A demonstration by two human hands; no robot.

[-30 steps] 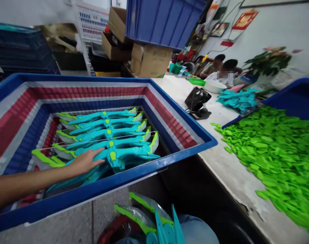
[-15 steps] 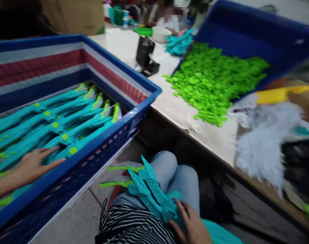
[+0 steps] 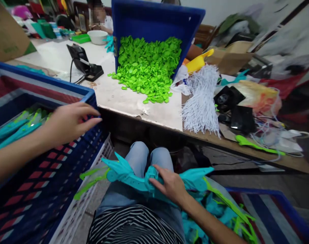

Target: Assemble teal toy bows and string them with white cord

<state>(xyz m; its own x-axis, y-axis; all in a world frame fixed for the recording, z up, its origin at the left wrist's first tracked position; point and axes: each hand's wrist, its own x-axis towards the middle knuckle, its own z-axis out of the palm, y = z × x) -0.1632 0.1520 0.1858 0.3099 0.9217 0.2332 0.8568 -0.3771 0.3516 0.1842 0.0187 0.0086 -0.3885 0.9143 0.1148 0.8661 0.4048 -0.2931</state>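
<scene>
My right hand (image 3: pixel 171 186) grips the middle of a turquoise plastic winged toy (image 3: pixel 130 178) above my lap. Its two wings spread left and right, and lime-green strips with clear film trail from both ends. My left hand (image 3: pixel 68 122) is raised over the near side of the blue crate (image 3: pixel 89 93) on the left, thumb and fingers apart, holding nothing. Inside that crate lie similar turquoise toys (image 3: pixel 14 130) in a row, partly hidden by my left forearm. More turquoise and green pieces (image 3: pixel 212 213) lie in a striped-lined crate at lower right, partly behind my right arm.
A tipped blue bin (image 3: pixel 154 20) spills lime-green plastic pieces (image 3: pixel 149 74) onto the worktable (image 3: pixel 114 101). A black stand (image 3: pixel 83 62) is left of them; white strings (image 3: pixel 202 98), a yellow scoop (image 3: pixel 199 62) and cables lie right. Another person (image 3: pixel 100 17) sits at the far end.
My left hand has lifted from the toys in the crate and moved right. The winged toy in my right hand has spread out sideways. The view has swung right.
</scene>
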